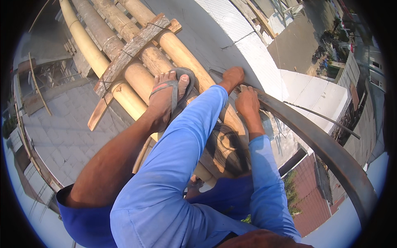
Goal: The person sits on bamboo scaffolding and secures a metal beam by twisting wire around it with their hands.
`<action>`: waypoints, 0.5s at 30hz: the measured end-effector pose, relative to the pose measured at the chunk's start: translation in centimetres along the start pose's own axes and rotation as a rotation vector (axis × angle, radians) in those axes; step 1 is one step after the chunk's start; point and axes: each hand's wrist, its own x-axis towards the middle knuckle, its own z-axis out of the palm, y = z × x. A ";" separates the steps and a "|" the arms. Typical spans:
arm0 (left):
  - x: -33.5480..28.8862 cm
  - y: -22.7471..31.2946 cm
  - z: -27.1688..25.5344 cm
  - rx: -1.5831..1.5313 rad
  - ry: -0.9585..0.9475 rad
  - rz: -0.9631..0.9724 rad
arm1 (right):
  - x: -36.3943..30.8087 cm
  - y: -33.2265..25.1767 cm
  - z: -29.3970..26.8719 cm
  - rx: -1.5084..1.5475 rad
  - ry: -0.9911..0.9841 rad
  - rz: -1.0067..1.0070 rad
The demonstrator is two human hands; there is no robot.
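Observation:
My left hand [233,77] is a closed fist at the edge of the grey wall, beside the upper end of a long grey metal bar [318,142]. What the fist grips is hidden by its fingers. Just below it, my right hand [248,102] has its fingers curled over the same bar, which runs from there down to the lower right. A short dark strip [215,73] sticks out to the left of my left fist. Under my arms, a loose bundle of thin dark strands [225,151] that looks like wire lies on the bamboo poles [188,62].
My sandalled foot [169,93] stands on the poles, which a rough wooden crosspiece [132,51] ties together. White block wall [256,53] rises alongside on the right. A thin dark rod [326,119] projects over it. Far below lie a tiled roof [62,132] and a reddish roof [308,192].

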 end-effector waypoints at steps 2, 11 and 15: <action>-0.8 1.0 -0.4 0.002 -0.022 0.002 | 0.7 0.7 0.0 0.097 0.009 0.001; -1.0 0.9 -0.4 0.059 -0.028 0.035 | 1.5 1.6 0.9 0.542 0.104 0.159; -0.2 0.3 0.0 0.030 0.007 0.025 | 2.9 2.9 4.3 0.501 0.281 0.096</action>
